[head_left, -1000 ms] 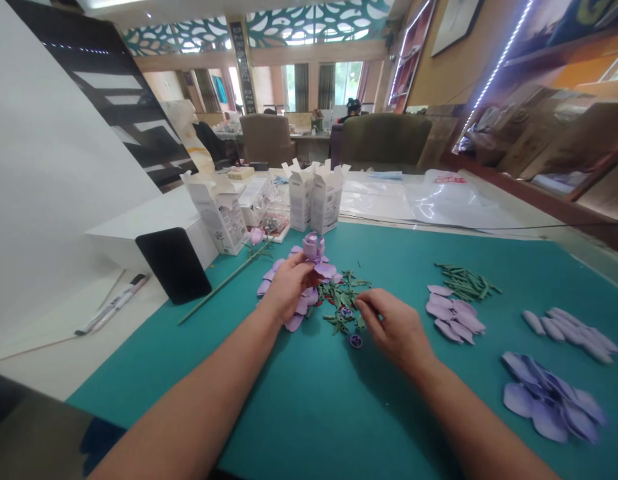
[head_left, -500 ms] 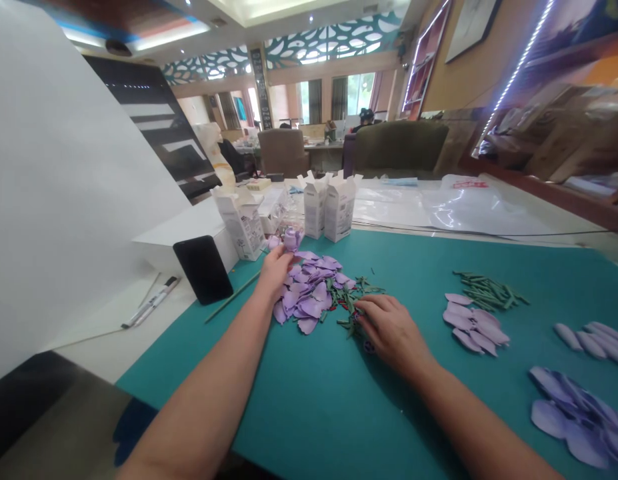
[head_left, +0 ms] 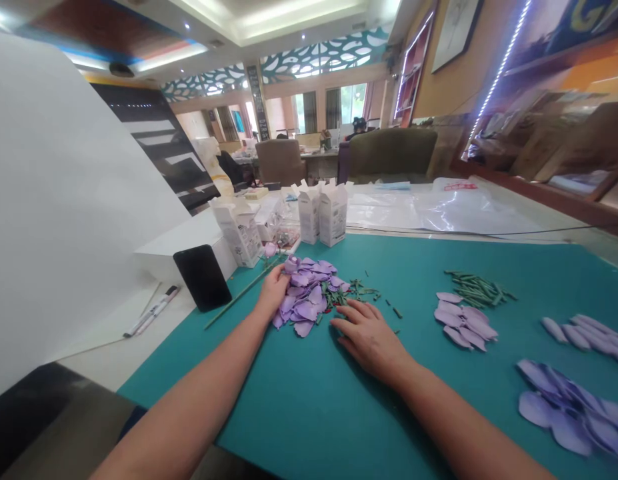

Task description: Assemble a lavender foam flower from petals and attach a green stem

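Observation:
My left hand (head_left: pixel 273 292) is closed at the left side of a pile of purple petals (head_left: pixel 306 308). A small purple flower head (head_left: pixel 291 264) shows at its fingertips; part of the grip is hidden by the petals. My right hand (head_left: pixel 369 337) rests palm down with fingers apart, its fingertips beside the small green pieces (head_left: pixel 333 293) at the pile's right edge. A few red bits lie among them. Left of the pile a long green stem (head_left: pixel 241 293) lies slantwise, with a pale purple flower (head_left: pixel 271 249) near its far end.
A green mat (head_left: pixel 299 400) covers the table. To the right lie green sticks (head_left: pixel 481 288), pale petals (head_left: pixel 463 323), pale oblong pieces (head_left: pixel 583 333) and larger purple petals (head_left: pixel 569 407). Behind stand white boxes (head_left: pixel 333 217); at left, a black tablet-like panel (head_left: pixel 202 277) and pens (head_left: pixel 151 312).
My left hand has come down and nearer with the purple flower head, to the petal pile. My right hand has moved slightly left and its fingers have spread, uncovering more green pieces.

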Demonstrator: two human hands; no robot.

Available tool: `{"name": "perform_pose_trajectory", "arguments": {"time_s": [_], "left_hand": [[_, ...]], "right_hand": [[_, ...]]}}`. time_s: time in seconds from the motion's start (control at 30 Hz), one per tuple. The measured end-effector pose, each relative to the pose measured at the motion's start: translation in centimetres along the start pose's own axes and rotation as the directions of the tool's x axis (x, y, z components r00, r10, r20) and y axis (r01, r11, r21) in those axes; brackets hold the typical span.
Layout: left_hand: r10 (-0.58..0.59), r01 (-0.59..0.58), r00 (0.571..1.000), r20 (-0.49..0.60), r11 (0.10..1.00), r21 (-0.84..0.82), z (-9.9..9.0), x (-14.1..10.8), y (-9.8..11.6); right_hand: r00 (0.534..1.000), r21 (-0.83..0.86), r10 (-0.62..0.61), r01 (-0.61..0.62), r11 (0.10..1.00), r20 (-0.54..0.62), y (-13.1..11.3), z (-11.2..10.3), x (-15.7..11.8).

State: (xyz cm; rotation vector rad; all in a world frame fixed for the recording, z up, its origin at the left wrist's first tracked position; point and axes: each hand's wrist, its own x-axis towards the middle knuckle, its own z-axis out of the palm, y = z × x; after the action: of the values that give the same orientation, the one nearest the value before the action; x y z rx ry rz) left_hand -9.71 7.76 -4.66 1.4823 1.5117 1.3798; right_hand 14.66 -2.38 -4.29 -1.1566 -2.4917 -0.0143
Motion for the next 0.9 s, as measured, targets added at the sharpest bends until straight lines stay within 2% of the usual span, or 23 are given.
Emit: {"name": "perform_pose_trajectory", "arguments": {"time_s": [0.13,0.4,0.47,0.53,0.67,0.77,0.9], "left_hand": [[-0.005,0.005,1.0,0.0,1.0,-0.019,0.8,-0.4,-0.2],[-0.034,0.035,0.999,0.012,0.999,-0.039,2.3,-2.3,0.6],[-0.037,0.037,0.999,0.0,0.998,-0.042,2.6,-2.7,0.8],[-0.036,0.036,0.999,-0.011,0.998,-0.048,2.9,-3.1,1.0],[-0.037,0.036,0.999,-0.015,0.997,-0.063,3.4,-3.5,1.3],[-0.034,0.032,0.999,-0.014,0.996,-0.081,3.4,-3.7,1.7],[-0.013,0.01,0.999,-0.032,0.995,-0.103,3.2,-3.9,3.1]], "right_hand": [[0.999,0.008,0.035,-0.035,0.999,0.022,0.0,0.0,0.1],[0.994,-0.025,0.106,-0.107,0.994,-0.023,0.5,-0.2,0.1],[0.994,-0.008,0.071,-0.071,0.997,-0.077,-0.1,-0.4,0.1],[0.993,0.015,-0.02,0.022,1.0,-0.12,-1.2,-0.5,0.3],[0.978,0.02,-0.194,0.196,0.98,-0.076,-3.7,-0.3,0.8],[0.978,-0.023,-0.207,0.207,0.978,0.005,-4.7,-0.1,1.0],[0.986,-0.067,-0.157,0.16,0.985,0.051,-4.5,0.0,1.1]]}}
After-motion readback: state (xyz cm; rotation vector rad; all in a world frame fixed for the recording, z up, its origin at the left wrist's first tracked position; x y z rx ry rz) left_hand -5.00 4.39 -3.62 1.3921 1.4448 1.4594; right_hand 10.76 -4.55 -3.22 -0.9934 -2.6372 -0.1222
